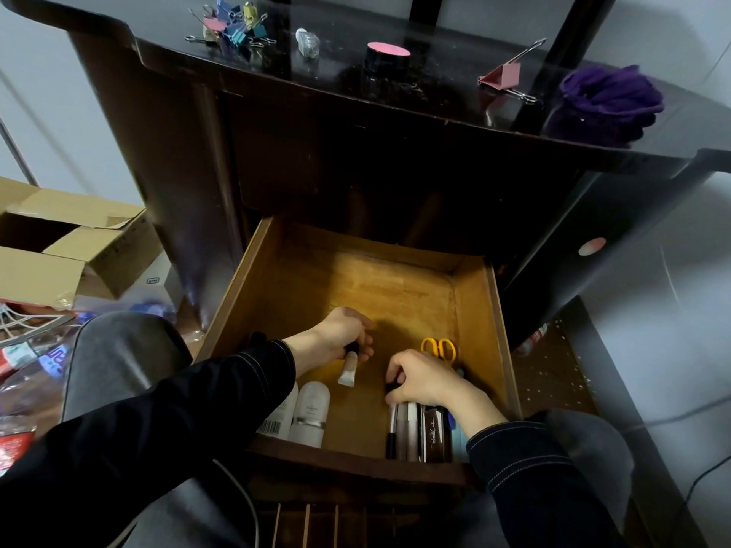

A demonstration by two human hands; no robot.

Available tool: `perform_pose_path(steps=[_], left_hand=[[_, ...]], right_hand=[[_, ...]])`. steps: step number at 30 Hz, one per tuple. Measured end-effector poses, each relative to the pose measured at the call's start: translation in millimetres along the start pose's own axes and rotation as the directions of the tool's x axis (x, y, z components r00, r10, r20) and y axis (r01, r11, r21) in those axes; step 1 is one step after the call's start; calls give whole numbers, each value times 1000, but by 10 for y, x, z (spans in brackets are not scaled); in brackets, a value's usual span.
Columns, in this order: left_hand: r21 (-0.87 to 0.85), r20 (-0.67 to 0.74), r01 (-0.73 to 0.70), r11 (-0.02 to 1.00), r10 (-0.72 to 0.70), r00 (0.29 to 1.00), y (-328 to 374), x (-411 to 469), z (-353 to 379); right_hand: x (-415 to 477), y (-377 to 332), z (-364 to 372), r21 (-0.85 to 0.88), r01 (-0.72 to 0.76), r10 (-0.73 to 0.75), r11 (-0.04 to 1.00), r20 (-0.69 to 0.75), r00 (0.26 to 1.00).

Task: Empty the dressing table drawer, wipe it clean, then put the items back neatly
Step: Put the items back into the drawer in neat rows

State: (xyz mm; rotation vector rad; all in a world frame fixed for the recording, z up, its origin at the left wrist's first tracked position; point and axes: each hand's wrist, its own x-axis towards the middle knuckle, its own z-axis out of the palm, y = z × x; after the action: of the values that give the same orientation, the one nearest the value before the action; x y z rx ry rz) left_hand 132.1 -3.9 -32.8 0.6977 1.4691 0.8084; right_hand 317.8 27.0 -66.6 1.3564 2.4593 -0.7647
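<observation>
The wooden drawer (399, 288) is pulled open below the dark dressing table top (395, 96). Inside it, my left hand (340, 334) holds a small white tube with a black cap (349, 369), tube end pointing toward me. My right hand (425, 379) rests on a row of pens and slim cosmetics (415, 433) at the drawer's front right, fingers curled over their dark tips. Two white bottles (304, 413) lie at the front left. Yellow-handled scissors (439, 348) lie just beyond my right hand.
On the table top sit a heap of coloured binder clips (233, 23), a small clear bottle (307, 42), a pink-lidded jar (388, 57), a pink binder clip (502, 77) and a purple cloth (609, 98). Cardboard boxes (71, 247) and clutter lie on the floor at left.
</observation>
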Motion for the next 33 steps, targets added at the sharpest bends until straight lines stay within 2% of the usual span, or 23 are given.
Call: perform_pose_path(steps=[9, 12, 14, 16, 19, 23, 29, 33], left_hand=[[4, 19, 7, 1000, -7, 1000, 3, 6, -15], [76, 28, 0, 997, -2, 1000, -6, 5, -24], [142, 50, -15, 990, 8, 999, -27, 3, -19], [162, 76, -18, 987, 5, 997, -71, 18, 3], [224, 71, -39, 974, 23, 997, -124, 48, 47], [372, 74, -119, 921, 99, 992, -206, 69, 82], [494, 152, -222, 841, 168, 974, -310, 84, 146], [581, 206, -238, 778, 143, 968, -376, 102, 172]], right_hand=[[-40, 1, -7, -9, 29, -29, 1000, 34, 999], [-48, 22, -37, 94, -17, 15, 995, 17, 1000], [-50, 43, -58, 156, -59, 67, 986, -44, 997], [-59, 54, -65, 146, -69, 81, 987, -77, 994], [-64, 47, -54, 133, -55, 62, 990, -52, 997], [-38, 71, -44, 130, -56, 65, 990, -72, 995], [-13, 104, -10, 124, -81, 88, 989, -55, 995], [-8, 113, -13, 134, -89, 96, 987, -43, 994]])
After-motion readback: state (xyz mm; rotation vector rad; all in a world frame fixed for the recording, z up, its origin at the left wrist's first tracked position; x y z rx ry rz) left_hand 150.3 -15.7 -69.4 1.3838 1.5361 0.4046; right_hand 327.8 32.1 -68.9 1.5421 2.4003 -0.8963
